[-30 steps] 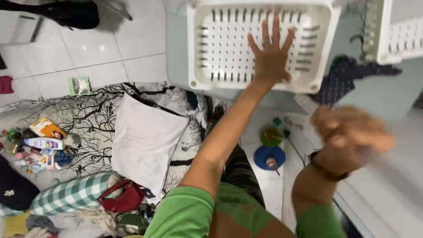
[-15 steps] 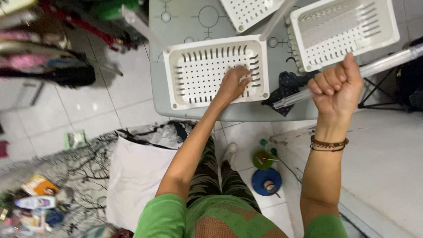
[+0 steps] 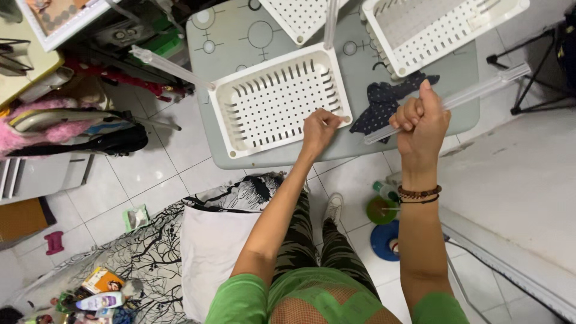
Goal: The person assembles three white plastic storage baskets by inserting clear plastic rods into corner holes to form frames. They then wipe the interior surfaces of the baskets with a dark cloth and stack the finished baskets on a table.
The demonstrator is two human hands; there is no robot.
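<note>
The white perforated tray (image 3: 277, 101) lies flat on the grey surface (image 3: 231, 36), its near corner sitting close to the surface's front edge. The left hand (image 3: 318, 128) rests on that near corner, its grip closed on the rim. A clear tube stands in each of the tray's two far corners, one (image 3: 171, 67) leaning out past the surface's left edge, the other (image 3: 330, 23) rising toward the top of the view. The right hand (image 3: 420, 117) hovers just off the front edge, fist clamped tight on a third clear tube (image 3: 477, 90) that slants up to the right. Between the hands, a dark dotted cloth (image 3: 384, 102) lies on the surface. A second white tray (image 3: 438, 30) sits beyond it at the far right corner, near that edge. Below the front edge, open white floor tile (image 3: 180, 174) shows, then a patterned blanket (image 3: 150, 252).
</note>
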